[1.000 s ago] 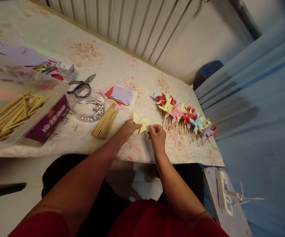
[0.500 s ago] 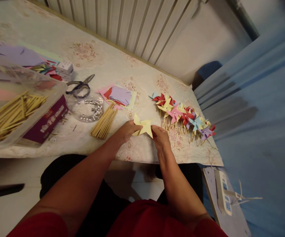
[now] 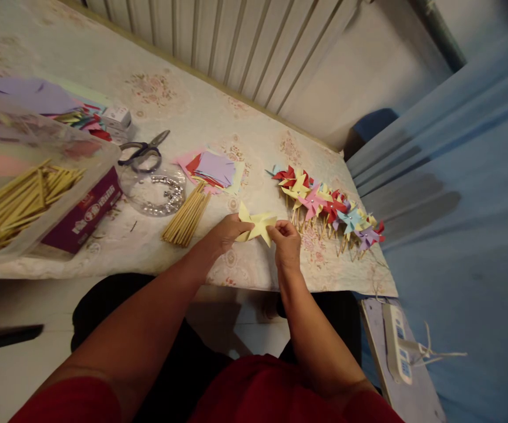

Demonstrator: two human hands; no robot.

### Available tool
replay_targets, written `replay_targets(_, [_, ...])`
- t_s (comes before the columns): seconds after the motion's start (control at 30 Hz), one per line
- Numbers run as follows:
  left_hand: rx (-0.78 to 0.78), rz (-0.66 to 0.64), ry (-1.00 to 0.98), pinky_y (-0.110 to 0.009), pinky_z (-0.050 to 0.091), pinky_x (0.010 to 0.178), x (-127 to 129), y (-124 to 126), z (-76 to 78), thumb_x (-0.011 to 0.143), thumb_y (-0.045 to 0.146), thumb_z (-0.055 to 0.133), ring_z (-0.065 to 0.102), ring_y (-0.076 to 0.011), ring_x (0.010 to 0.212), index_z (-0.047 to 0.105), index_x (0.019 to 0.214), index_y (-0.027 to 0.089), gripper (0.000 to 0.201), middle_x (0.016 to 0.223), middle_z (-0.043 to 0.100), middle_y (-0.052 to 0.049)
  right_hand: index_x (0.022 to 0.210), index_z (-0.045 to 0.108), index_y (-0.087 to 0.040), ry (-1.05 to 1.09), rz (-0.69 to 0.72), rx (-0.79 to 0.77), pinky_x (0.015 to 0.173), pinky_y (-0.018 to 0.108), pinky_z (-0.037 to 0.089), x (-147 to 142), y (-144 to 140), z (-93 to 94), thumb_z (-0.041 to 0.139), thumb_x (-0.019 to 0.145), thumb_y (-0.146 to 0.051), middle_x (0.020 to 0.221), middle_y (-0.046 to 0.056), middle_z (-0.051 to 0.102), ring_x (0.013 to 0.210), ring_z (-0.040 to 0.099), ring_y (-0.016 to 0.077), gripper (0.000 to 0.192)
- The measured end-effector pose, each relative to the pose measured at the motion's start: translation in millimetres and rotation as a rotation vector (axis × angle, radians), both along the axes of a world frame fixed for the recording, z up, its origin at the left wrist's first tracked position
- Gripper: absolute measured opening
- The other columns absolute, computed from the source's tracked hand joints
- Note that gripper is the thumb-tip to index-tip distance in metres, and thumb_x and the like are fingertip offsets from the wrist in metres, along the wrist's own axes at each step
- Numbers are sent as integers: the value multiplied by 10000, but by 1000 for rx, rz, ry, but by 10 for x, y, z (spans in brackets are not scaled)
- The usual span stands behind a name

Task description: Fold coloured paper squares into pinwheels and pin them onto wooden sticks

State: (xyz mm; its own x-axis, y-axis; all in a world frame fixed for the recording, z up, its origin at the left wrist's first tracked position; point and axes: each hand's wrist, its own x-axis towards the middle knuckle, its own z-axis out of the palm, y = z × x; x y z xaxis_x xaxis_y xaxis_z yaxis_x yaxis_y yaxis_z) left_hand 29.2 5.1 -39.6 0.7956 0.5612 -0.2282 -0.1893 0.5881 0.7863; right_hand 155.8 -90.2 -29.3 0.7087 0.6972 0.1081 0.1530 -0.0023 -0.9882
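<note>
A yellow paper pinwheel piece [image 3: 256,224] is held just above the table between both hands. My left hand [image 3: 225,232] grips its left side. My right hand [image 3: 285,241] pinches its right corner with fingertips. A loose bundle of wooden sticks [image 3: 187,217] lies on the table left of my left hand. A row of finished coloured pinwheels [image 3: 328,205] on sticks lies right of my right hand.
A clear dish of metal pins [image 3: 154,191], scissors [image 3: 143,151] and a stack of cut coloured papers [image 3: 212,169] lie further back. A clear tub of sticks [image 3: 20,194] sits on a purple box [image 3: 84,214] at left. A power strip [image 3: 397,341] lies at lower right.
My right hand shifted along the yellow paper's right edge, dropping to its lower corner and then coming back up to pinch the right tip. The paper's flaps have turned slightly. My left hand stays put.
</note>
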Motion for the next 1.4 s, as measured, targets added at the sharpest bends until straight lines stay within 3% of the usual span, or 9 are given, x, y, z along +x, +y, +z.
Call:
replay_targets(0.27, [32, 13, 9, -217, 459, 635, 11, 25, -92, 655, 165, 626, 597, -115, 617, 678, 894, 95, 254, 714, 681, -14, 811, 667, -200, -284, 61, -8, 671, 282, 462, -61, -86, 98, 701, 728, -310, 752, -8, 637, 688, 565, 143, 142])
replay_targets(0.53, [56, 11, 27, -215, 455, 620, 3, 17, -23, 659, 167, 621, 599, -118, 624, 681, 824, 116, 183, 715, 687, -19, 804, 690, -213, -485, 148, 47, 793, 319, 476, -74, -98, 167, 610, 844, -286, 835, 22, 671, 831, 612, 170, 116])
replay_targets(0.97, [95, -6, 1, -205, 412, 567, -4, 13, -46, 595, 192, 692, 564, -105, 582, 692, 804, 93, 232, 670, 669, -12, 787, 683, -217, -613, 134, -13, 700, 300, 478, -72, -102, 101, 617, 836, -261, 817, 21, 663, 777, 601, 165, 93])
replay_targets(1.23, [101, -24, -25, -216, 436, 595, 36, 36, -161, 609, 230, 689, 578, -110, 606, 677, 805, 112, 229, 693, 674, -7, 849, 711, -226, -740, 88, -13, 715, 315, 492, -110, -107, 65, 584, 875, -247, 822, 34, 656, 782, 601, 171, 131])
replay_targets(1.4, [104, -34, -16, -214, 431, 590, 16, 15, -84, 623, 223, 676, 576, -111, 606, 680, 820, 118, 224, 683, 672, -5, 900, 726, -242, -791, 97, -53, 740, 317, 482, -104, -113, 33, 569, 904, -274, 835, 36, 624, 797, 589, 172, 160])
